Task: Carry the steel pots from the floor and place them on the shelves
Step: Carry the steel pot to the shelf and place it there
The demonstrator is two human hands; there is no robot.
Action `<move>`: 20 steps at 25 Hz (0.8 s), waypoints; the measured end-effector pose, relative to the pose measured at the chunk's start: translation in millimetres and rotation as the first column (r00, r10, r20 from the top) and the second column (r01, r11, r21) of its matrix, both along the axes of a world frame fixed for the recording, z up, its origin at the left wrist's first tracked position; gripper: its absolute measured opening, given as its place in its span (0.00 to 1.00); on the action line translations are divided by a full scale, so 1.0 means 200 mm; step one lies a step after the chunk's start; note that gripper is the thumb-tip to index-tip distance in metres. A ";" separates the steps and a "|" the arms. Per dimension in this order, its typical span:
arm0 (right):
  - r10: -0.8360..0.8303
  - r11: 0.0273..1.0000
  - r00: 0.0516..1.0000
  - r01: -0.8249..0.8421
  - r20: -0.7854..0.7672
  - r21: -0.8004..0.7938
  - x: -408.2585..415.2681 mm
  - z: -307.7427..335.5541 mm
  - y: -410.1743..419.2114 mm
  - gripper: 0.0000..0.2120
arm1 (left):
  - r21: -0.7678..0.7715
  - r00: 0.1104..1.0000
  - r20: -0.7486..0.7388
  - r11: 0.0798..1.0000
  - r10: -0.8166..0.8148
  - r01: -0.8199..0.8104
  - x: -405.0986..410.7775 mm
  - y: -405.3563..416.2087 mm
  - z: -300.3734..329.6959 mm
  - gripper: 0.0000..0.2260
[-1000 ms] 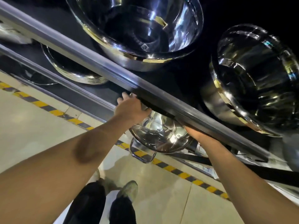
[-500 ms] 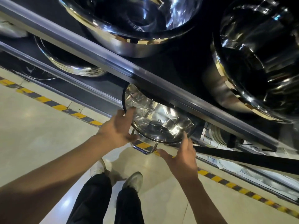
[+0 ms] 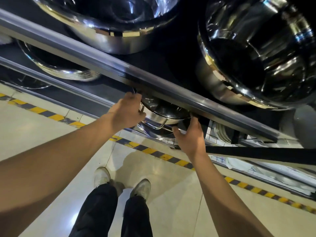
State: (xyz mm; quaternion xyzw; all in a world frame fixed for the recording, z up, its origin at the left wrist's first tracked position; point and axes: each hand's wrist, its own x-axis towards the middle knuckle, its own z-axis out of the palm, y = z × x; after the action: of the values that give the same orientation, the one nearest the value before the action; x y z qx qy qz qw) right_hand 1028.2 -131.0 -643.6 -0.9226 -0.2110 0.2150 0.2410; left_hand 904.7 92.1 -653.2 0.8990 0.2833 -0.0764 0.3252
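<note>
A small steel pot (image 3: 163, 115) with a loop handle sits partly under the front rail (image 3: 89, 56) of the shelf, at the lower shelf level. My left hand (image 3: 126, 113) grips its left rim. My right hand (image 3: 189, 137) holds its right side, thumb by the handle and fingers reaching up beside the pot wall. Much of the pot is hidden behind the rail. Two large steel pots (image 3: 111, 24) (image 3: 256, 59) stand on the shelf above, and another pot (image 3: 59, 71) sits on the lower shelf to the left.
Striped yellow and black tape (image 3: 153, 152) runs along the floor at the shelf's foot. A black bar (image 3: 256, 153) crosses at the right, with stacked plates and checked cloth (image 3: 220, 132) behind it. My feet (image 3: 123, 182) stand on the pale floor.
The pot, tilted with its opening toward me before, has gone further in under the rail and sits more level. Both hands followed it forward and up.
</note>
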 end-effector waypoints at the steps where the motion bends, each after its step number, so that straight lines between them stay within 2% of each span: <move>1: 0.026 1.000 0.999 -0.027 -0.026 -0.010 -0.03 0.03 -0.05 0.34 | -0.007 1.000 0.008 1.000 -0.023 0.023 -0.04 -0.03 0.01 0.27; 4: 0.076 0.993 0.994 -0.082 -0.075 -0.088 -0.16 0.13 -0.17 0.35 | -0.036 0.999 -0.035 0.999 -0.009 0.008 -0.17 -0.10 0.10 0.26; 6: 0.191 0.969 0.975 -0.206 -0.116 -0.139 -0.21 0.17 -0.19 0.32 | 0.017 0.989 -0.142 0.999 -0.044 0.047 -0.22 -0.17 0.17 0.26; 9: 0.373 0.889 0.916 -0.398 -0.148 -0.226 -0.24 0.13 -0.08 0.37 | 0.068 0.960 -0.241 0.984 -0.145 0.166 -0.21 -0.32 0.19 0.29; 13: 0.404 0.838 0.888 -0.455 -0.219 -0.302 -0.26 -0.06 0.08 0.46 | 0.042 0.956 -0.286 0.995 -0.071 0.086 -0.11 -0.37 0.11 0.32; 15: 0.384 0.846 0.894 -0.441 -0.232 -0.299 -0.22 -0.12 0.12 0.46 | 0.019 0.932 -0.340 0.989 -0.130 0.145 -0.06 -0.32 0.07 0.36; 17: 0.379 0.847 0.896 -0.436 -0.230 -0.304 -0.14 -0.12 0.13 0.45 | 0.082 0.945 -0.289 0.980 -0.152 0.182 -0.01 -0.29 0.06 0.32; 20: 0.396 0.828 0.896 -0.443 -0.203 -0.343 -0.11 -0.03 0.06 0.42 | 0.136 0.973 -0.205 0.982 -0.102 0.131 -0.01 -0.28 0.14 0.29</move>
State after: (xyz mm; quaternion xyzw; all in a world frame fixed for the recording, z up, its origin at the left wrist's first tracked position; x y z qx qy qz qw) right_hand 1005.5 -118.5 -648.7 -0.8674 -0.3476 0.3557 0.0167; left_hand 902.3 36.9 -624.7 0.9238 0.2657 -0.1627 0.2227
